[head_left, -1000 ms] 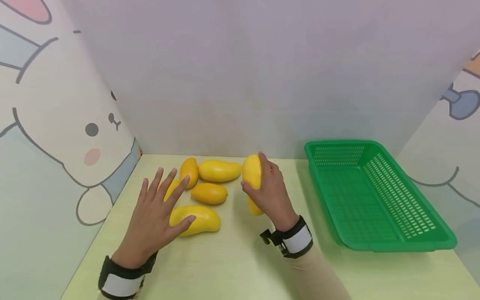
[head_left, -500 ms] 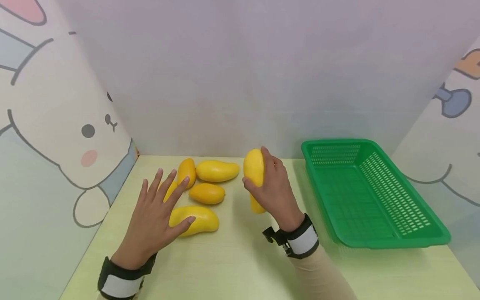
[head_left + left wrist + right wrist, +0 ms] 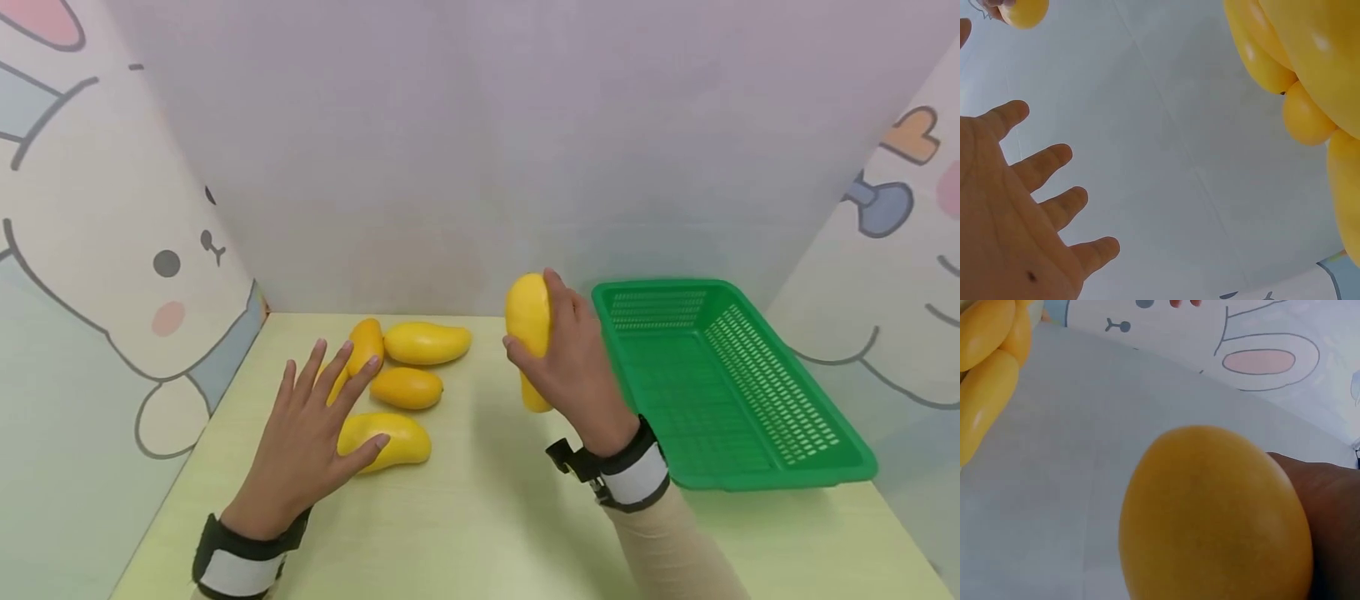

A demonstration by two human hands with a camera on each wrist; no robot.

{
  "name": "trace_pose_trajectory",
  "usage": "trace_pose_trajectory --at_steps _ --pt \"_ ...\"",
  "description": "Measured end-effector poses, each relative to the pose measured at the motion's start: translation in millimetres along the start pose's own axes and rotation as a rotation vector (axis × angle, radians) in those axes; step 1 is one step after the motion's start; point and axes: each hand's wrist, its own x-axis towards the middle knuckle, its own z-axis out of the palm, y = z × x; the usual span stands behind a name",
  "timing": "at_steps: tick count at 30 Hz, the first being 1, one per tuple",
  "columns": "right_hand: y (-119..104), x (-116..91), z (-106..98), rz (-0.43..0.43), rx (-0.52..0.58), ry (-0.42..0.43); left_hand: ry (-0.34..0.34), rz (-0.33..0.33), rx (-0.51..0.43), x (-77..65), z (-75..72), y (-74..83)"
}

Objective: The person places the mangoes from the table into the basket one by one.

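My right hand [image 3: 573,362] grips a yellow mango [image 3: 528,317] and holds it up off the table, left of the green basket. In the right wrist view that mango [image 3: 1216,519] fills the lower middle. With fingers spread, my left hand [image 3: 307,442] hovers palm down above the mangoes on the left; the left wrist view shows nothing in its palm [image 3: 1010,225]. Below its thumb lies a large yellow mango [image 3: 393,439]. Farther back are an orange-yellow mango [image 3: 407,388], a long yellow mango [image 3: 427,342] and an upright-lying mango [image 3: 366,346]. Another mango is mostly hidden behind the fingers.
A green plastic basket [image 3: 678,479] with slotted sides stands on the table's right, nothing lying in it. A plain wall [image 3: 450,167] closes off the back. Walls with cartoon drawings flank the pale table [image 3: 450,533].
My right hand has lifted the mango higher and carried it rightward, closer to the basket. My left hand keeps its place, and the view has swung slightly right.
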Motion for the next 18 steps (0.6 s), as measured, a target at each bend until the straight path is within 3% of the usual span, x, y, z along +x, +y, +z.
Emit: trace_pose_trajectory --at_steps 7,18 --pt "0 7 -20 -0.027 -0.011 0.024 0.010 0.016 -0.001 0.1 2.2 0.9" --pt "7 17 -53 0.041 -0.073 0.011 0.029 0.027 -0.022 -0.4 5.3 2.4"
